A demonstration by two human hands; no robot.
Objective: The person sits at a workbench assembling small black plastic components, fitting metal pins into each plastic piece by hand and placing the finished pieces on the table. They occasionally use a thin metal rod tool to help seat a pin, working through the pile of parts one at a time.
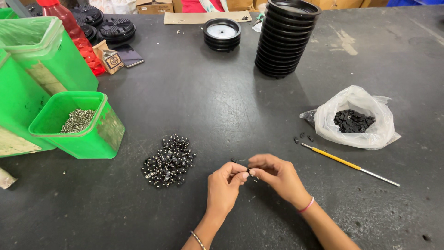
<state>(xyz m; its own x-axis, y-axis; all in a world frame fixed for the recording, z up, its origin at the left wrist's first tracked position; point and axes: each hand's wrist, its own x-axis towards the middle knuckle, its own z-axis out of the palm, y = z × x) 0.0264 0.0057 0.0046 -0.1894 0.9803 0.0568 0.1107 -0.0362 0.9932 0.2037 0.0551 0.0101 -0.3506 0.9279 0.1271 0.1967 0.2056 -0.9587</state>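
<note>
1. While both hands meet over the dark worktable (222, 106), we see the left hand (224, 187) and the right hand (277, 175) with fingertips pinched narrowly on one small black part (248, 171), held just above the tabletop, to the right of the pile of assembled black-and-silver pieces (168, 161).
2. We judge the chief risk to be a slip: the part is tiny and gripped only at the fingertips, so it could drop and vanish against the black surface.
3. We also judge that a sweeping wrist could scatter the pile, which lies loose and close to the left hand.
4. Right of the pile, well apart, we count one white plastic bag (356, 118) of black parts, one yellow-handled tool (344, 163) and three stray black bits (303, 137) beside the bag.
5. Left of the pile, we count one small green tub (99, 134) of silvery pieces and two larger green bins (64, 60).
6. Beyond the pile, we count one tall stack of black round trays (284, 39) and one short stack (222, 34); the pile's pieces are too many to count.
</note>
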